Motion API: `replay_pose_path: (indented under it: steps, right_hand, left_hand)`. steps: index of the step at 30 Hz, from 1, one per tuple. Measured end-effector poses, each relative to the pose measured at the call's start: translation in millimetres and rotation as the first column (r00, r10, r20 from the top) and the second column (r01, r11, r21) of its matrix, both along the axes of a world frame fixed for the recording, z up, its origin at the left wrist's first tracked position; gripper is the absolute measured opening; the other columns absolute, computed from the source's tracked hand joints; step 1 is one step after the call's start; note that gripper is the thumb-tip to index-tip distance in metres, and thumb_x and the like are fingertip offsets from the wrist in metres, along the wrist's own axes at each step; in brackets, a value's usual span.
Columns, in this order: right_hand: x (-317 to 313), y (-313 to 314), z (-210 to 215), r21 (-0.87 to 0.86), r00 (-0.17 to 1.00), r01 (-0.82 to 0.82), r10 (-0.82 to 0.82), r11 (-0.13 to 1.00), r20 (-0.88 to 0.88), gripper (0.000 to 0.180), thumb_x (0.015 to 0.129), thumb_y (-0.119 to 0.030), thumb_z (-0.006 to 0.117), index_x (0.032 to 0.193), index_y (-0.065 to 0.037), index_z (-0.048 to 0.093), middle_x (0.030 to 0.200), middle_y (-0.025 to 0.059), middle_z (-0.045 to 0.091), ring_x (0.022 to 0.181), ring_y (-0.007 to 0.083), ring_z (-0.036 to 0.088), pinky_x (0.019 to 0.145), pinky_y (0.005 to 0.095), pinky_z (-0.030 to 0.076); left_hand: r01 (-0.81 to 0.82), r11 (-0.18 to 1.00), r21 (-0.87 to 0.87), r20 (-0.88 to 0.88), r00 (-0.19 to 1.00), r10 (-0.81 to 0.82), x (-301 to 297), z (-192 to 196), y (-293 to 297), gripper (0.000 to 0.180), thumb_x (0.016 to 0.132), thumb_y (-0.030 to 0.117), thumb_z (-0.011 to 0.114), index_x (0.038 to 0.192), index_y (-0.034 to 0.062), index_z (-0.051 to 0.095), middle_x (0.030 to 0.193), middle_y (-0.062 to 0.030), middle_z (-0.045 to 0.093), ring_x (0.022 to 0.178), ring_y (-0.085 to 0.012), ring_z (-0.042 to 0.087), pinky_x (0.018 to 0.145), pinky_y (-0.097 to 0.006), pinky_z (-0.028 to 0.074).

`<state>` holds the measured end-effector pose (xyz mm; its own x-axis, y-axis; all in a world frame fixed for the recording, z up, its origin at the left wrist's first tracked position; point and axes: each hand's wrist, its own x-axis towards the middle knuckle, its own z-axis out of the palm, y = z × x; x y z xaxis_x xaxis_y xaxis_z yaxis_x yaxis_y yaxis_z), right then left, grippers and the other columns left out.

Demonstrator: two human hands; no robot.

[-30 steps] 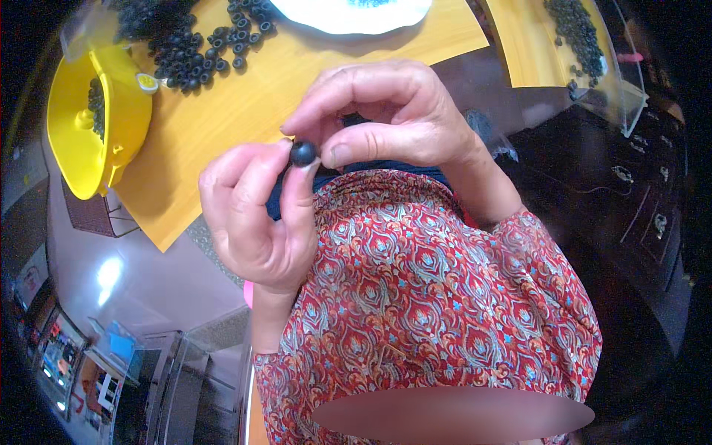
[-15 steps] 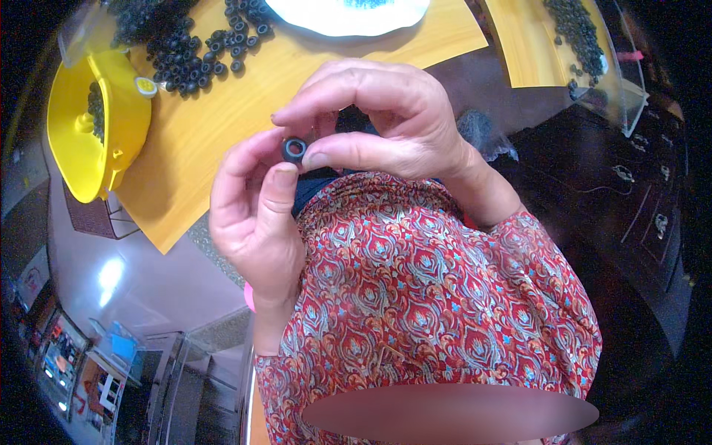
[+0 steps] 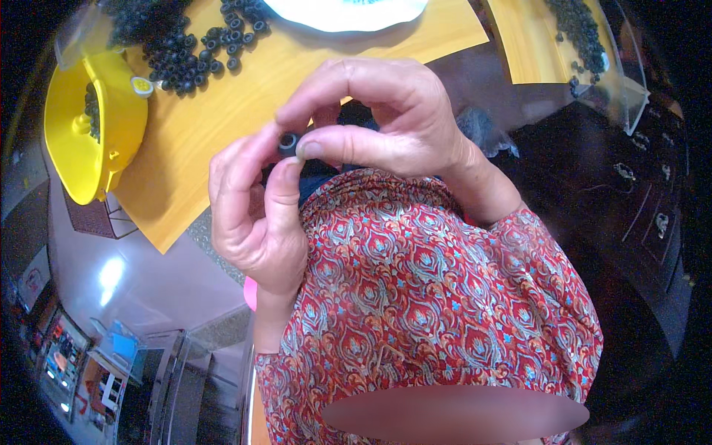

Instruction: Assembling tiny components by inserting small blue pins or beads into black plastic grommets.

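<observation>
Holding one black round piece (image 3: pixel 288 144) up close before the body is, by judgement, the step in hand, with both hands engaged at the same spot.

Head view, hands: the left hand (image 3: pixel 254 233) has its grip clamped on the piece, forefinger on one side and thumb below. The right hand (image 3: pixel 408 119) curves in from the other side; its thumb tip is touching the piece's rim or just beside it, and its forefinger tip lies by the left fingers. Whether the right grip is also clamped on the piece cannot be told. The piece shows a pale ring on its face and is held clear of the surface (image 3: pixel 196 156). The next move appears to call for a steady left pinch and fine right fingertip control; a small, rounded item could slip.

Head view, surface: wood-toned, carrying a heap of black pieces (image 3: pixel 182 63) near a white scalloped plate (image 3: pixel 319 19). At the left edge is a yellow container (image 3: pixel 122 130) with dark contents, a small white-and-yellow disc (image 3: pixel 142 87) beside it. More dark pieces (image 3: pixel 578 41) lie at upper right, near a clear box wall (image 3: pixel 635 111).

Head view, room: a pale floor (image 3: pixel 159 274) reflects light at left; dark furniture with shiny fittings (image 3: pixel 662 225) occupies the right.
</observation>
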<state>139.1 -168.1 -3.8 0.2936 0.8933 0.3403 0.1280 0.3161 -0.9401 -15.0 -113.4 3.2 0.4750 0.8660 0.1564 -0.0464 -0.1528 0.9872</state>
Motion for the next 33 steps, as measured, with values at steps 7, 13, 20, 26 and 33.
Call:
replay_pose_path:
  steps: [7, 13, 20, 26, 33]
  right_hand:
    - [2.7, 4.3, -1.4, 0.072, 0.994, -0.087, 0.082, 0.994, 0.068, 0.027, 0.074, -0.006, 0.073, 0.099, 0.003, 0.066, 0.082, 0.0093, 0.064, 0.073, 0.0176, 0.061, 0.064, 0.0266, 0.048]
    - [3.4, 5.7, -6.3, 0.115, 0.990, -0.028, 0.011, 0.993, 0.140, 0.022, 0.074, -0.006, 0.073, 0.095, 0.000, 0.068, 0.080, 0.0085, 0.064, 0.073, 0.0182, 0.061, 0.064, 0.0278, 0.048]
    - [3.1, 5.2, -8.9, 0.101, 0.987, -0.020, 0.004, 0.995, 0.160, 0.020, 0.074, -0.007, 0.073, 0.093, 0.001, 0.068, 0.080, 0.0089, 0.064, 0.072, 0.0190, 0.061, 0.064, 0.0286, 0.048]
    - [5.5, 5.0, -10.7, 0.077, 0.984, -0.045, 0.031, 0.996, 0.177, 0.018, 0.075, -0.007, 0.072, 0.090, 0.001, 0.067, 0.079, 0.0098, 0.064, 0.072, 0.0202, 0.062, 0.062, 0.0293, 0.048]
    - [6.8, 5.3, -9.6, 0.078, 0.978, -0.033, 0.016, 0.996, 0.208, 0.019, 0.075, -0.008, 0.073, 0.091, 0.001, 0.068, 0.079, 0.0091, 0.063, 0.071, 0.0192, 0.061, 0.061, 0.0285, 0.047]
  left_hand:
    - [0.185, 0.794, -0.578, 0.295, 0.956, -0.008, -7.1, -5.1, 9.3, 0.033, 0.090, 0.023, 0.060, 0.109, -0.0042, 0.057, 0.101, -0.0134, 0.063, 0.089, -0.0195, 0.061, 0.079, -0.033, 0.049]
    - [0.245, 0.641, -0.727, 0.351, 0.935, 0.041, -3.1, 1.7, 5.4, 0.026, 0.089, 0.017, 0.062, 0.104, -0.0044, 0.059, 0.090, -0.0109, 0.065, 0.077, -0.0169, 0.060, 0.073, -0.029, 0.050]
    - [0.266, 0.622, -0.736, 0.359, 0.933, 0.026, -2.5, 2.5, 6.3, 0.026, 0.094, 0.019, 0.053, 0.103, -0.0043, 0.059, 0.087, -0.0101, 0.064, 0.075, -0.0166, 0.059, 0.071, -0.029, 0.048]
    - [0.294, 0.576, -0.762, 0.355, 0.935, -0.007, -4.7, 0.2, 8.6, 0.028, 0.095, 0.020, 0.052, 0.106, -0.0050, 0.058, 0.087, -0.0101, 0.063, 0.075, -0.0160, 0.057, 0.072, -0.032, 0.047]
    - [0.408, 0.457, -0.791, 0.442, 0.896, -0.035, -4.5, -5.8, 11.5, 0.030, 0.094, 0.022, 0.051, 0.108, -0.0040, 0.056, 0.088, -0.0094, 0.061, 0.077, -0.0178, 0.055, 0.074, -0.034, 0.047]
